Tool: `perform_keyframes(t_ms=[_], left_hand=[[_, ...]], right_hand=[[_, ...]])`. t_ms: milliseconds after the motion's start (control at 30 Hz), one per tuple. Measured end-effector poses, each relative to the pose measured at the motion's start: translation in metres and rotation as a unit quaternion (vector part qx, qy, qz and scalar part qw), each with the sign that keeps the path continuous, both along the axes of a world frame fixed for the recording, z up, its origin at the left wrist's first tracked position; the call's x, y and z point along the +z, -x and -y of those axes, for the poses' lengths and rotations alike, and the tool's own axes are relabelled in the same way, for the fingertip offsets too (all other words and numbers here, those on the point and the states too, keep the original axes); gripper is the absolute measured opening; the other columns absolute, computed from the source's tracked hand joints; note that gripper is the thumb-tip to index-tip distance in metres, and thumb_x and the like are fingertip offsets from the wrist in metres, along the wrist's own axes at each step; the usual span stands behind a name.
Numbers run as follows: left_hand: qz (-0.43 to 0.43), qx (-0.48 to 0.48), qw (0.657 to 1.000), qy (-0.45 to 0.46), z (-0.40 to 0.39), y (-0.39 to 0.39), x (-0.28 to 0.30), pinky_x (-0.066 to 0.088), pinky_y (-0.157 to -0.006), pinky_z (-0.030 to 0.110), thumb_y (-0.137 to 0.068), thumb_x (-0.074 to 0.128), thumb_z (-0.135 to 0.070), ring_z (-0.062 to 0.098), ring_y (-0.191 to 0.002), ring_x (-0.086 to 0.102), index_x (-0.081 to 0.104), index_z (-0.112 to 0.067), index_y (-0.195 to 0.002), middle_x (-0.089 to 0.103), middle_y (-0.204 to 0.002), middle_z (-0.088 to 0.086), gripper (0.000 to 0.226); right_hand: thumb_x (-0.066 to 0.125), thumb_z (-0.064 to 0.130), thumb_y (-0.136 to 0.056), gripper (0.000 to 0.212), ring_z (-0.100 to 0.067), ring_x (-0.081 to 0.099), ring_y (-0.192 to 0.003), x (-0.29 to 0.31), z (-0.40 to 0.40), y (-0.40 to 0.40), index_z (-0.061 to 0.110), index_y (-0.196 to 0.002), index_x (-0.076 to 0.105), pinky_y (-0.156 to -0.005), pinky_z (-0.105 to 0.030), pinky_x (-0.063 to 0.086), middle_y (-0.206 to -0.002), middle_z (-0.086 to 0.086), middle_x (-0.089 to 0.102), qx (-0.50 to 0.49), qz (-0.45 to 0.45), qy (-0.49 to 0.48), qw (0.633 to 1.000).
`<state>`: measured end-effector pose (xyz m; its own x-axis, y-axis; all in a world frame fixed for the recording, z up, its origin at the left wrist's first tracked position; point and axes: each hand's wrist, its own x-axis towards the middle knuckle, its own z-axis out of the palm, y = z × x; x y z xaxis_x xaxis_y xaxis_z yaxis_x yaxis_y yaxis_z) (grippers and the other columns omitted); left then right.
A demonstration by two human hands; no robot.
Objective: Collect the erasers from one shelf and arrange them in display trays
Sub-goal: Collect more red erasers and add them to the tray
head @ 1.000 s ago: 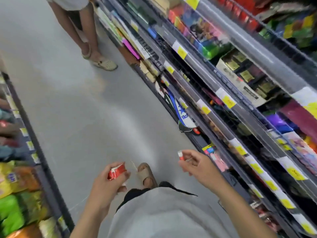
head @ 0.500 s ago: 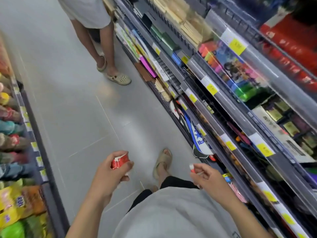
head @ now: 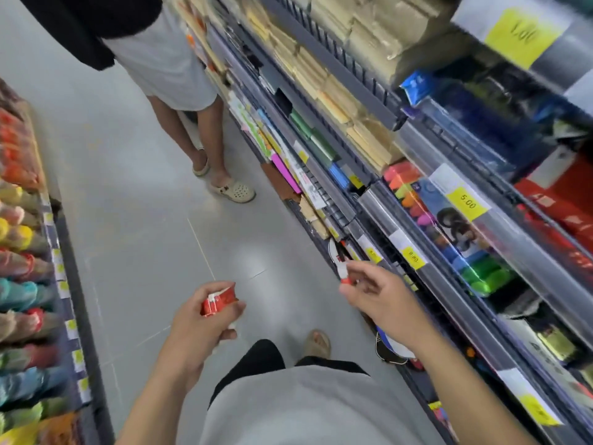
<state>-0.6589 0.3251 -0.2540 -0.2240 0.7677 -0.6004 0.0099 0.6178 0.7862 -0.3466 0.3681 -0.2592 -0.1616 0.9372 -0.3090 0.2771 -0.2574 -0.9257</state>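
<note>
Right hand (head: pixel 373 295) pinches eraser (head: pixel 344 275) (upright, red end down).

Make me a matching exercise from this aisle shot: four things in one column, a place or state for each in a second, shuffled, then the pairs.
Things:
1. left hand
2. right hand
3. beige clog
4. yellow price tag marked 5.00

Places or states:
A. on the grey floor, up the aisle
B. pinches a small red-and-white eraser
C. on a shelf rail at right
D. grips a red-and-white packet

Pairs: 1-D, 2-B, 3-A, 4-C
</note>
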Motion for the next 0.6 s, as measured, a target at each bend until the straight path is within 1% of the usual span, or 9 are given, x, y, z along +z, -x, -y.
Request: perform_keyframes(t_ms=[67, 167, 233, 300, 333, 400, 433, 500, 600], left_hand=[[0.003, -0.024, 0.999, -0.031, -0.037, -0.006, 0.014, 0.051, -0.075, 0.046, -0.060, 0.086, -0.046, 0.025, -0.076, 0.075, 0.074, -0.041, -0.108, 0.077, -0.095, 0.002, 0.049], [0.016, -0.077, 0.993, -0.088, -0.099, -0.023, 0.040, 0.056, -0.069, 0.040, -0.060, 0.087, -0.046, 0.023, -0.076, 0.073, 0.075, -0.041, -0.107, 0.078, -0.091, 0.001, 0.049], [0.021, -0.129, 0.983, -0.125, -0.139, -0.039, 0.059, 0.051, -0.070, 0.044, -0.061, 0.086, -0.045, 0.020, -0.071, 0.072, 0.074, -0.039, -0.109, 0.078, -0.089, 0.000, 0.050], [0.023, -0.182, 0.968, -0.173, -0.175, -0.058, 0.081, 0.050, -0.067, 0.043, -0.063, 0.085, -0.046, 0.019, -0.067, 0.071, 0.073, -0.038, -0.111, 0.078, -0.089, 0.002, 0.050], [0.024, -0.209, 0.957, -0.197, -0.191, -0.069, 0.092, 0.050, -0.064, 0.042, -0.063, 0.085, -0.046, 0.019, -0.066, 0.071, 0.073, -0.038, -0.111, 0.077, -0.087, 0.000, 0.049], [0.034, -0.269, 0.934, -0.234, -0.218, -0.091, 0.118, 0.052, -0.060, 0.039, -0.065, 0.084, -0.048, 0.020, -0.063, 0.071, 0.073, -0.038, -0.111, 0.076, -0.084, -0.002, 0.048], [0.048, -0.298, 0.920, -0.250, -0.229, -0.103, 0.130, 0.052, -0.056, 0.037, -0.064, 0.085, -0.048, 0.021, -0.060, 0.070, 0.073, -0.037, -0.111, 0.076, -0.083, -0.002, 0.049], [0.085, -0.347, 0.892, -0.277, -0.247, -0.124, 0.154, 0.054, -0.051, 0.033, -0.063, 0.087, -0.045, 0.021, -0.055, 0.066, 0.074, -0.035, -0.110, 0.075, -0.082, 0.000, 0.050], [0.130, -0.418, 0.840, -0.320, -0.261, -0.155, 0.186, 0.052, -0.050, 0.026, -0.065, 0.086, -0.041, 0.020, -0.053, 0.063, 0.074, -0.035, -0.110, 0.076, -0.084, 0.003, 0.047]], right_hand=[[0.076, 0.021, -0.087, 0.041, 0.000, 0.063, -0.090, 0.019, -0.018, -0.003, 0.057, -0.106, 0.067, -0.081, -0.013, 0.048, -0.104, 0.022, 0.068, -0.014, 0.004, -0.036, 0.999], [0.076, 0.013, -0.087, 0.046, -0.005, 0.065, -0.093, 0.050, -0.037, -0.010, 0.054, -0.107, 0.069, -0.081, -0.014, 0.049, -0.107, 0.017, 0.068, -0.053, 0.010, -0.078, 0.996], [0.077, 0.013, -0.086, 0.044, -0.007, 0.065, -0.093, 0.071, -0.044, -0.016, 0.051, -0.108, 0.069, -0.082, -0.014, 0.049, -0.107, 0.016, 0.065, -0.087, 0.027, -0.108, 0.990], [0.078, 0.020, -0.087, 0.039, -0.009, 0.064, -0.090, 0.091, -0.048, -0.022, 0.048, -0.111, 0.069, -0.080, -0.012, 0.048, -0.108, 0.014, 0.064, -0.121, 0.058, -0.133, 0.982], [0.078, 0.023, -0.087, 0.037, -0.010, 0.064, -0.089, 0.101, -0.049, -0.025, 0.046, -0.113, 0.068, -0.080, -0.014, 0.049, -0.109, 0.013, 0.063, -0.142, 0.069, -0.145, 0.977], [0.077, 0.033, -0.087, 0.034, -0.014, 0.064, -0.094, 0.122, -0.047, -0.030, 0.043, -0.117, 0.067, -0.085, -0.027, 0.052, -0.110, 0.012, 0.063, -0.186, 0.083, -0.166, 0.965], [0.075, 0.041, -0.087, 0.033, -0.015, 0.063, -0.095, 0.134, -0.046, -0.031, 0.043, -0.118, 0.066, -0.085, -0.030, 0.052, -0.109, 0.012, 0.062, -0.203, 0.099, -0.179, 0.958], [0.067, 0.053, -0.087, 0.033, -0.017, 0.061, -0.091, 0.155, -0.041, -0.033, 0.047, -0.119, 0.063, -0.080, -0.029, 0.050, -0.105, 0.013, 0.060, -0.225, 0.147, -0.203, 0.942], [0.062, 0.055, -0.089, 0.032, -0.018, 0.058, -0.089, 0.185, -0.030, -0.034, 0.051, -0.121, 0.061, -0.077, -0.030, 0.048, -0.102, 0.011, 0.057, -0.255, 0.180, -0.225, 0.923]])
